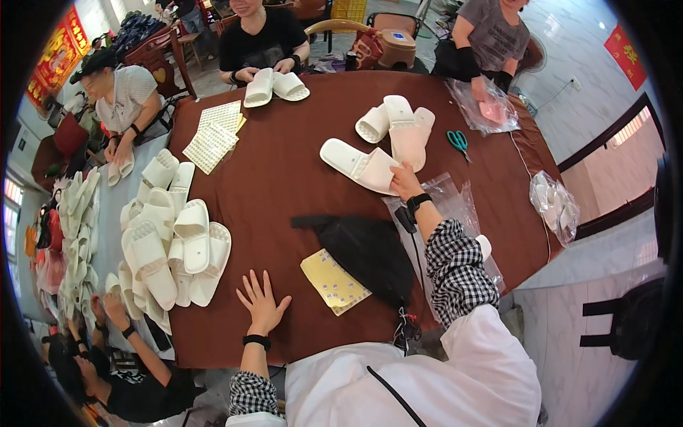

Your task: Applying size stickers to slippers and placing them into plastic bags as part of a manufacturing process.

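My left hand (262, 306) lies flat on the brown tablecloth (235, 252), fingers spread, holding nothing. A white slipper (350, 161) is in my right hand (407, 183), gripped at its strap end, with the toe-to-heel length pointing left. Just beyond it, several more white slippers (408, 142) lie grouped together. Nearest to my left hand is a pile of white slippers (153, 249) at the left side of the table. Between my arms lie a black cloth bag (370, 252) and a yellow sticker sheet (333, 279).
Teal scissors (459, 142) and a bag of slippers (553, 206) lie to the right. Clear plastic (455, 203) sits under my right forearm. White sticker sheets (213, 135) lie far left. Across the table, a person in black holds a pair of slippers (274, 87); other people work around it.
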Demonstrator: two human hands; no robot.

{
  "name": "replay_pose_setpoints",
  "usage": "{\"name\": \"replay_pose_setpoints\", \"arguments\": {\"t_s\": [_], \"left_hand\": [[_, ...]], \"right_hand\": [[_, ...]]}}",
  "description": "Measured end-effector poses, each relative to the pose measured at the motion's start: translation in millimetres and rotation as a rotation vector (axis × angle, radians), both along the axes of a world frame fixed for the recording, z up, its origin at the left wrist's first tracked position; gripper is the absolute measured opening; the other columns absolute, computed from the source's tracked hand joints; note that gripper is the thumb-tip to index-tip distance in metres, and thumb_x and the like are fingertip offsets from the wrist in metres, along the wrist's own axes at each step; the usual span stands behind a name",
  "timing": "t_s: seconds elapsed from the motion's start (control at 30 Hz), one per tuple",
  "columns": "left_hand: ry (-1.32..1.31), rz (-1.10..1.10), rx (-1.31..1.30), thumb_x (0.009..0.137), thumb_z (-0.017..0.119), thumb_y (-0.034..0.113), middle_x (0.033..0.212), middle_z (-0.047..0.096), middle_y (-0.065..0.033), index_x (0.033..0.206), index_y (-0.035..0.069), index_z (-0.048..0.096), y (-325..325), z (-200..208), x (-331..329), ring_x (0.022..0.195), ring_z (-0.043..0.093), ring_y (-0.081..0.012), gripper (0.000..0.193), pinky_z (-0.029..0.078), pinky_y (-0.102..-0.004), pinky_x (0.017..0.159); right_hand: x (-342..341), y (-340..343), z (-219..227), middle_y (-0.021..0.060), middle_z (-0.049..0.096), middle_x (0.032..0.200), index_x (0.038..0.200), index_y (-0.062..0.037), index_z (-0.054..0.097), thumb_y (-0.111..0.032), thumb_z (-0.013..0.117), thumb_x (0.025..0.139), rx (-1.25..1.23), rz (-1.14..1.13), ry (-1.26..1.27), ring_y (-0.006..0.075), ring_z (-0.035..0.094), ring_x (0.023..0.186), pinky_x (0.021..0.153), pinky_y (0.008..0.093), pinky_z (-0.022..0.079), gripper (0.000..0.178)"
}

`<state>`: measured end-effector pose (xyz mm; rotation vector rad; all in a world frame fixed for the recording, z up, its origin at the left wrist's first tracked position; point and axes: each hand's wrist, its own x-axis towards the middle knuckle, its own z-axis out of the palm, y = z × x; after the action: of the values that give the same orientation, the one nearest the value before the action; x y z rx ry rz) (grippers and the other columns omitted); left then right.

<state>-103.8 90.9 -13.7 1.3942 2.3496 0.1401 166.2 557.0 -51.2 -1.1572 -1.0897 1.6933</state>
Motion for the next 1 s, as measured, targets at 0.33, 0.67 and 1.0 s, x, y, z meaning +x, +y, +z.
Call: {"name": "replay_pose_setpoints", "arguments": {"t_s": [0.33, 0.67, 1.0], "left_hand": [[-0.035, 0.019, 0.003, 0.087, 0.059, 0.057, 0.159, -0.004, -0.0238, 0.155, 0.011, 0.014, -11.2, -0.5, -6.2, 0.146, -0.009, -0.0438, 0.094, -0.009, -0.0651, 0.110], [-0.006, 0.035, 0.039, 0.087, 0.057, 0.060, 0.160, -0.005, -0.0221, 0.156, 0.015, 0.013, -17.3, -8.9, -1.1, 0.146, -0.010, -0.0428, 0.093, -0.008, -0.0661, 0.110], [-0.111, 0.035, 0.083, 0.091, 0.053, 0.056, 0.160, -0.003, -0.0193, 0.155, 0.016, 0.016, -17.6, -10.8, -11.5, 0.147, -0.010, -0.0382, 0.084, -0.008, -0.0630, 0.112]], "right_hand": [[11.0, 71.8, -72.6, 0.0214, 0.057, 0.128, 0.125, 0.0102, 0.047, -0.023, 0.056, 0.094, 0.386, 0.300, -0.222, 0.0340, 0.053, 0.121, 0.110, 0.0428, 0.038, 0.047], [-24.0, 9.0, 42.9, 0.0102, 0.050, 0.130, 0.135, -0.0102, 0.043, -0.019, 0.057, 0.095, -0.008, 0.241, 0.214, 0.0250, 0.051, 0.120, 0.101, 0.0437, 0.043, 0.043], [-93.2, -153.0, 204.4, 0.0062, 0.056, 0.126, 0.140, -0.0014, 0.041, -0.013, 0.054, 0.098, 0.110, 0.428, 0.091, 0.0153, 0.055, 0.114, 0.094, 0.0305, 0.046, 0.046]]}}
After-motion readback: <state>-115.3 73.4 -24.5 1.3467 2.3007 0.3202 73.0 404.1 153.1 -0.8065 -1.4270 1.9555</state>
